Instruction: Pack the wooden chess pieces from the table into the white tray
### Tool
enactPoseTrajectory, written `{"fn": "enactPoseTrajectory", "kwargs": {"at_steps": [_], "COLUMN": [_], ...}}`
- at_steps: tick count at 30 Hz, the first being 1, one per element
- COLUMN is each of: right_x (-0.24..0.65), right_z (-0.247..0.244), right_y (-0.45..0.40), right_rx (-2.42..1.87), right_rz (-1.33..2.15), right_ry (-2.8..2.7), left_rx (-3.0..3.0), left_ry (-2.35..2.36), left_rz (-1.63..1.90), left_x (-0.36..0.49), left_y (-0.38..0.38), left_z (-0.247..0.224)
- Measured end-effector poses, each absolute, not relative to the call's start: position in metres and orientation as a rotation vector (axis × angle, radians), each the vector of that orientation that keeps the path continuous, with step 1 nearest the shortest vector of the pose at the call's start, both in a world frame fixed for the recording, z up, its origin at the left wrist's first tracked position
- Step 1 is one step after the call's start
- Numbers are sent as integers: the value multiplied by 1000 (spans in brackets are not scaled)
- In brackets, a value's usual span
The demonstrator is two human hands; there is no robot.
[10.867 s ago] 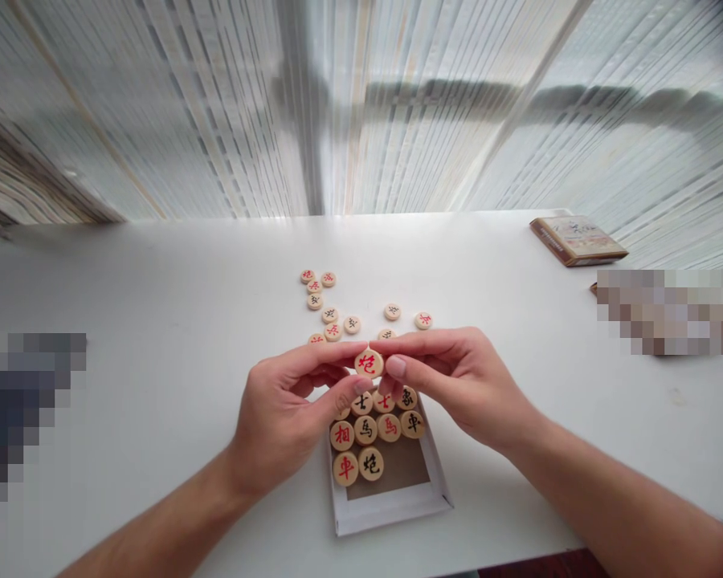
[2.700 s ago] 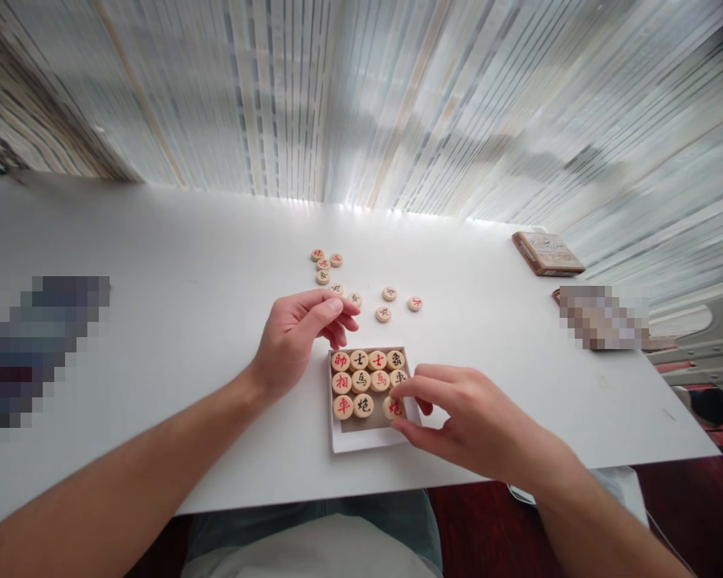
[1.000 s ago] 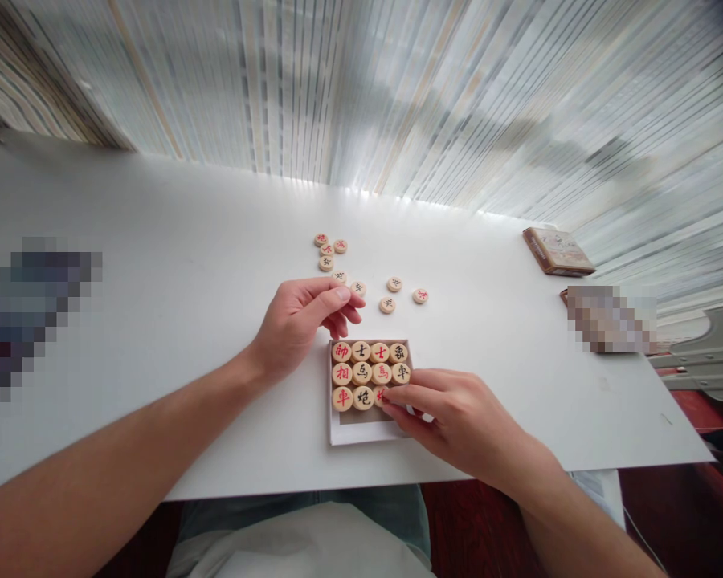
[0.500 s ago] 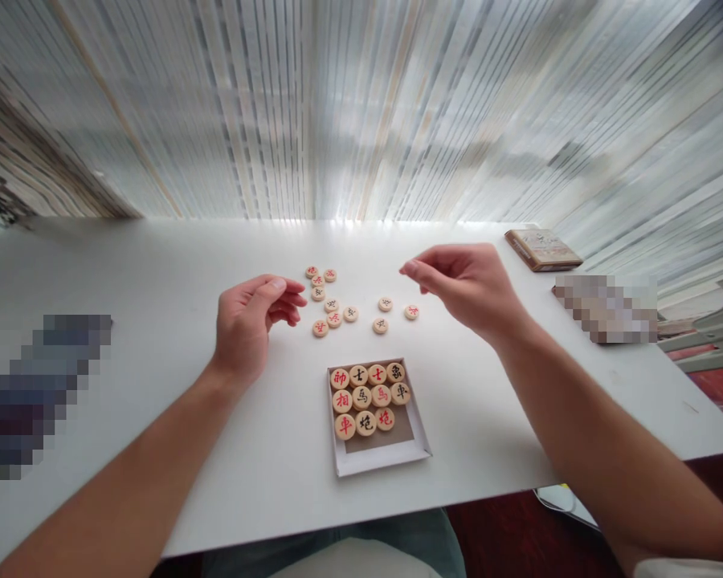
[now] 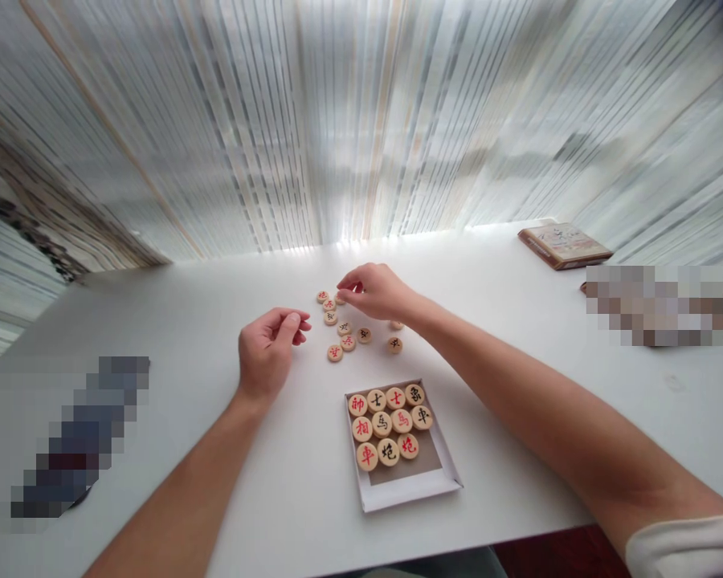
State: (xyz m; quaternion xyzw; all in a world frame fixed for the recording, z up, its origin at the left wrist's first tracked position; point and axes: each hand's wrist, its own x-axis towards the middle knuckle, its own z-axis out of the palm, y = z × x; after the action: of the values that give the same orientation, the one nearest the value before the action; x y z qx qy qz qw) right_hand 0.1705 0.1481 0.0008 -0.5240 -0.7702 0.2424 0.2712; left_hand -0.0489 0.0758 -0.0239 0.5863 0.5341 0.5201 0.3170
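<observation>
My left hand [image 5: 265,353] hovers left of the loose pieces, its fingers loosely curled and apart, holding nothing visible. My right hand [image 5: 377,291] reaches over the group from the right. Its thumb and fingers are slightly apart at a round wooden piece with a red character [image 5: 340,298], which they partly cover. Several other round pieces lie loose nearby, among them a red-marked one [image 5: 335,353] and a black-marked one [image 5: 394,345]. Closer to me is a shallow white box [image 5: 413,487] holding rows of larger-looking pieces with red and black characters; its front part is bare.
A flat brown-edged box [image 5: 563,245] lies at the back right of the white table [image 5: 186,321]. Beside it is a blurred-out object [image 5: 651,305], and another dark blurred-out one [image 5: 90,433] lies at the left. A striped curtain hangs behind the table.
My right hand has moved left to the far pieces, over a red-marked one. The fingers of my left hand are closer together. The view has shifted, so the box appears lower and further right.
</observation>
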Motion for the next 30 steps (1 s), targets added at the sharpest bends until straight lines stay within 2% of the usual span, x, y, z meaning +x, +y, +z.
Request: {"fn": "enactPoseTrajectory", "kwargs": {"at_steps": [16, 23, 26, 28, 30], "right_x": [124, 136, 163, 184, 203], "right_z": [-5, 8, 16, 16, 11], "right_y": [181, 162, 127, 99, 74], "right_rx": [-1476, -1359, -1290, -1130, -1070], "right_rz": [664, 649, 767, 1016, 1125], "right_ry": [-2244, -2101, -1980, -1767, -1611], "left_rx": [1674, 1606, 1552, 1520, 1497], "left_ry": [1411, 1357, 1301, 1257, 1217], "left_rz": [1266, 1298, 1291, 1276, 1262], "left_x": [-47, -45, -41, -37, -31], "left_y": [71, 70, 67, 62, 56], "left_z": [-24, -23, -21, -18, -14]}}
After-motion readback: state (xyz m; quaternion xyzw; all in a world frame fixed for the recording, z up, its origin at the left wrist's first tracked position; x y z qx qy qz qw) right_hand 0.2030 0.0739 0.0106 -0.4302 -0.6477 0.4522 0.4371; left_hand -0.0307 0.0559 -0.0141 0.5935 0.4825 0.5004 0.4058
